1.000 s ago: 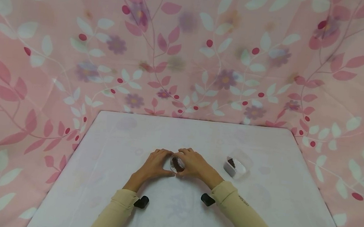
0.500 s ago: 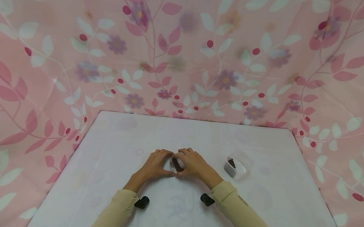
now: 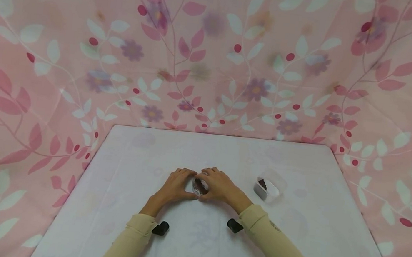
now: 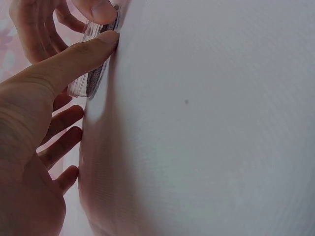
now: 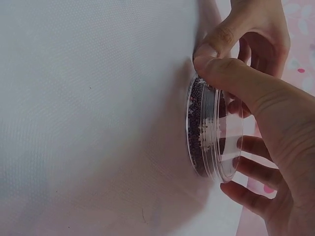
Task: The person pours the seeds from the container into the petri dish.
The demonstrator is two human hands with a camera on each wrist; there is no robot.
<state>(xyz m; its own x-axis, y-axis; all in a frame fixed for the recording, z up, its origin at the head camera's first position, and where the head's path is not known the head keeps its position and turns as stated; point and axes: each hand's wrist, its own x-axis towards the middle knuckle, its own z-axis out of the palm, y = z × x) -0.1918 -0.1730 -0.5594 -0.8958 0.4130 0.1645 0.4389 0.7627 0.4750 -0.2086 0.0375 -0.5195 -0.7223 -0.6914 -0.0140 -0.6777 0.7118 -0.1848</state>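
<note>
A round, clear plastic petri dish (image 3: 200, 186) with dark granules inside lies flat on the white table, between both hands. My left hand (image 3: 175, 186) curls round its left side, with the thumb pressing the near edge. From the other side, my right hand (image 3: 219, 185) grips it and covers part of its top in the head view. The thumbs meet at the near rim. In the right wrist view the petri dish (image 5: 209, 132) shows a clear lid over a dark layer of grains. Through the left wrist view the left thumb (image 4: 83, 56) crosses the dish's side.
To the right of the hands stands a clear plastic box (image 3: 269, 189) with some dark granules in one corner. Black wrist cameras (image 3: 160, 229) hang beside the cuffs. The white-covered table (image 3: 290, 254) ends at a pink floral cloth (image 3: 211, 74) behind and beside it.
</note>
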